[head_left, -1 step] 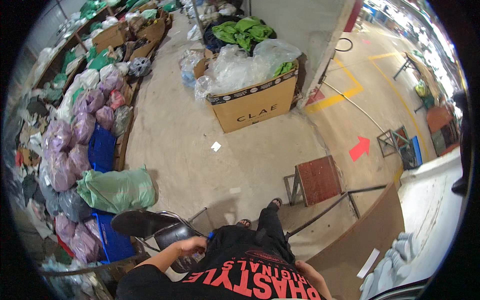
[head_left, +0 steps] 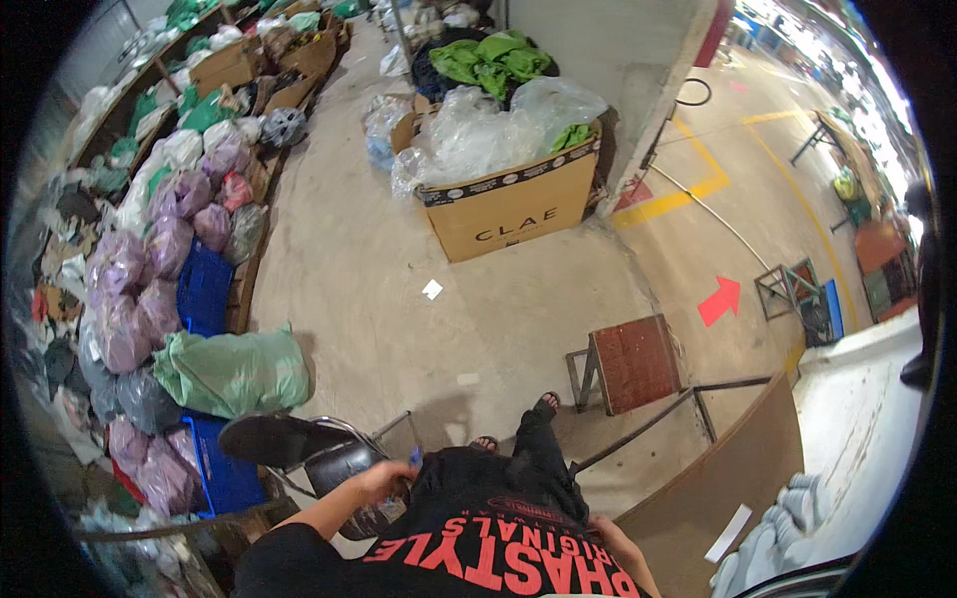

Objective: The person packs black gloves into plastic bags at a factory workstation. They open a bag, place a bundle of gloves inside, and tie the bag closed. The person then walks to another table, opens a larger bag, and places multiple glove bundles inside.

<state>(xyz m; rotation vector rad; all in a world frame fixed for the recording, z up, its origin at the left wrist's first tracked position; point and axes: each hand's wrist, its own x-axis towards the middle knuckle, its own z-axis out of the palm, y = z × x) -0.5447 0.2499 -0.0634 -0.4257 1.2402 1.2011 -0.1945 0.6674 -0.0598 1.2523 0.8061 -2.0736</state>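
Note:
My left hand (head_left: 384,481) is low in the head view, at my left hip beside a black chair (head_left: 299,444). Its fingers are closed around a small blue object (head_left: 414,456), too small to tell what it is. My right hand (head_left: 610,535) rests against my right side at the hem of my black shirt (head_left: 478,548). It is partly hidden, so I cannot tell its grip. I stand on a concrete floor in black trousers and sandals (head_left: 546,404).
A cardboard box (head_left: 508,214) stuffed with clear plastic bags stands ahead. Purple and white filled bags (head_left: 150,259), blue crates (head_left: 204,289) and a green sack (head_left: 234,371) line the left. A red-brown stool (head_left: 633,364), a metal rail (head_left: 688,399) and a brown board (head_left: 738,468) are on my right.

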